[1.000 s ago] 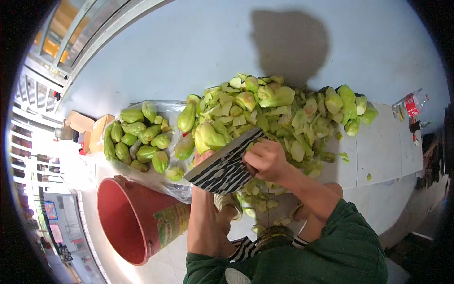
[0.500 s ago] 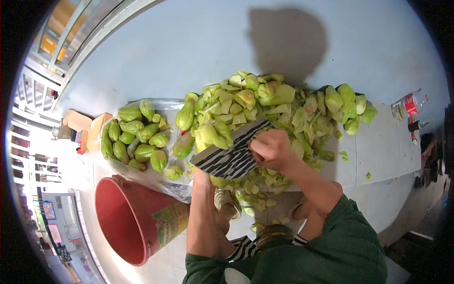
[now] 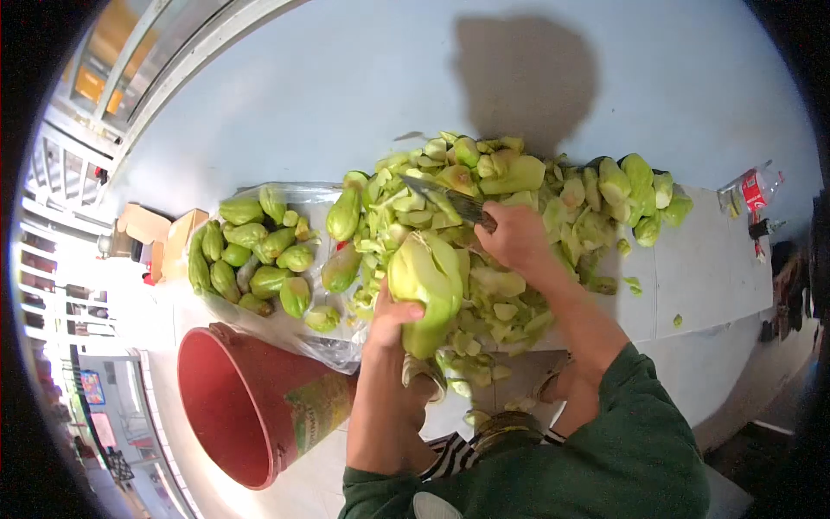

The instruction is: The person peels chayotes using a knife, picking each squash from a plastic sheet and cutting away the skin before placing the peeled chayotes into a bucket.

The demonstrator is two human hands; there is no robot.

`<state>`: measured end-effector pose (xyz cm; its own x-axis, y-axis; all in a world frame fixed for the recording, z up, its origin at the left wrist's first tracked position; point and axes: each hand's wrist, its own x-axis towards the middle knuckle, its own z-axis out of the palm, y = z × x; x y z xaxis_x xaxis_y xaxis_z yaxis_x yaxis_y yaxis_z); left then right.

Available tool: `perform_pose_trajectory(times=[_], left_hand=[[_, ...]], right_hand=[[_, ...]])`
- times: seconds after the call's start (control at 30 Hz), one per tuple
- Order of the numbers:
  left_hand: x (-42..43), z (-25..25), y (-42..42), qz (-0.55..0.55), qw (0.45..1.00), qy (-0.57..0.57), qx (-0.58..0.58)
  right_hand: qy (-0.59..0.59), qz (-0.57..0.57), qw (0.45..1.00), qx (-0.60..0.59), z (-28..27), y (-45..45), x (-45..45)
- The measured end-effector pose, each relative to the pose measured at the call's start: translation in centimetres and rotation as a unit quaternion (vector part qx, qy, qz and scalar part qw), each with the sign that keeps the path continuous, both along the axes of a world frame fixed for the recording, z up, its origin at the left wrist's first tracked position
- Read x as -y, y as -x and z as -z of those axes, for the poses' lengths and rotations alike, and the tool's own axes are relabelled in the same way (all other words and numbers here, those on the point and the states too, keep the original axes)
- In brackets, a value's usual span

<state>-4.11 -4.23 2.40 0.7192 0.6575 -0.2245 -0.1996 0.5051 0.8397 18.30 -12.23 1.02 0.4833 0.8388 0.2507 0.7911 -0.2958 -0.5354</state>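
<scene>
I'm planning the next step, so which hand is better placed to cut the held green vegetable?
Probably the right hand: it grips the knife, while the left hand is busy holding the vegetable.

Wall (image 3: 346,78): pale blue, bearing one dark rounded shadow (image 3: 529,78). Counter (image 3: 696,268): white, tiled. Floor (image 3: 316,476): pale. Whitish bars (image 3: 132,59) at left, bright light (image 3: 60,322) beyond.

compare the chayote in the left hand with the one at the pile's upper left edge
The held chayote shows pale, cut faces; the edge chayote looks smooth and uncut on its visible side. The left hand grips the held chayote, while the edge chayote has no hand on it. The held chayote looks bigger than the edge chayote, perhaps partly from being nearer the camera. Both are greenish.
</scene>
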Motion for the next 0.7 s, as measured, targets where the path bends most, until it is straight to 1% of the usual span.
perform_pose_trajectory(times=[0.03, 0.07, 0.1, 0.13, 0.17, 0.2, 0.23, 0.27, 0.3, 0.33, 0.4, 0.43, 0.47, 0.5, 0.53, 0.57, 0.6, 0.63, 0.67, 0.7], left_hand=[[-0.4, 0.9, 0.5, 0.000, 1.000, 0.007, -0.023], [-0.3, 1.1, 0.4, -0.008, 1.000, 0.013, -0.021], [-0.6, 0.1, -0.2, -0.032, 0.998, 0.018, -0.047], [-1.0, -0.6, -0.5, -0.053, 0.996, 0.018, -0.075], [-1.4, -0.7, -0.3, -0.052, 0.999, 0.005, 0.014], [-2.0, -1.3, -0.1, -0.054, 0.998, 0.001, 0.016], [-2.5, -2.3, 0.1, -0.050, 0.993, 0.010, 0.104], [-2.8, -3.0, 0.6, -0.047, 0.981, 0.019, 0.188], [-2.7, -2.7, 1.0, -0.063, 0.974, 0.076, 0.206], [-2.8, -2.2, 1.2, -0.069, 0.973, 0.074, 0.205], [-3.0, -1.4, 0.4, 0.052, 0.949, 0.169, 0.262], [-2.5, -1.6, 0.3, 0.005, 0.955, 0.195, 0.224], [-2.5, -1.6, 0.5, -0.001, 0.954, 0.196, 0.228], [-2.7, -1.7, 0.7, -0.020, 0.979, 0.115, 0.165], [-2.8, -1.9, 0.6, -0.036, 0.994, 0.031, 0.100], [-2.5, -2.1, 0.3, -0.085, 0.993, -0.040, 0.069], [-2.4, -2.0, -0.1, -0.083, 0.993, -0.039, 0.071], [-2.4, -1.8, -0.5, -0.113, 0.988, -0.098, 0.032], [-2.4, -1.5, -0.7, -0.144, 0.977, -0.156, -0.008], [-2.7, -0.5, -1.0, -0.154, 0.968, -0.196, -0.014]], right_hand=[[0.005, -0.002, 1.000, -0.001, 0.1, -0.1, 0.0], [0.018, 0.021, 1.000, -0.015, 0.1, -0.3, 0.0], [0.026, 0.044, 0.998, -0.030, 0.1, -0.3, -0.1], [0.024, 0.042, 0.998, -0.032, 0.2, -0.3, -0.1], [0.011, 0.051, 0.998, -0.038, 0.3, -0.6, 0.1], [-0.001, 0.059, 0.997, -0.043, 0.2, -1.0, 0.3], [-0.006, 0.056, 0.998, -0.040, 0.0, -1.4, 0.3], [-0.019, 0.058, 0.996, -0.068, -0.3, -1.3, 0.5], [-0.031, 0.060, 0.993, -0.099, -0.4, -1.0, 0.7], [-0.031, 0.054, 0.993, -0.100, -0.4, -0.6, 0.9], [-0.032, 0.060, 0.990, -0.123, -0.6, -0.8, 0.6], [-0.029, 0.051, 0.991, -0.118, -0.8, -0.6, 0.5], [-0.078, 0.037, 0.989, -0.118, -0.9, -0.4, 0.6], [-0.127, 0.028, 0.984, -0.121, -1.1, 0.0, 0.8], [-0.127, 0.028, 0.984, -0.121, -1.3, 0.5, 0.9], [-0.142, -0.014, 0.985, -0.096, -1.7, 1.2, 1.0], [-0.156, -0.056, 0.984, -0.069, -1.9, 1.6, 1.2], [-0.170, -0.126, 0.977, -0.003, -1.8, 1.7, 1.3], [-0.168, -0.125, 0.978, -0.002, -1.8, 2.2, 1.2], [-0.210, -0.156, 0.965, 0.033, -1.8, 3.1, 0.8]])
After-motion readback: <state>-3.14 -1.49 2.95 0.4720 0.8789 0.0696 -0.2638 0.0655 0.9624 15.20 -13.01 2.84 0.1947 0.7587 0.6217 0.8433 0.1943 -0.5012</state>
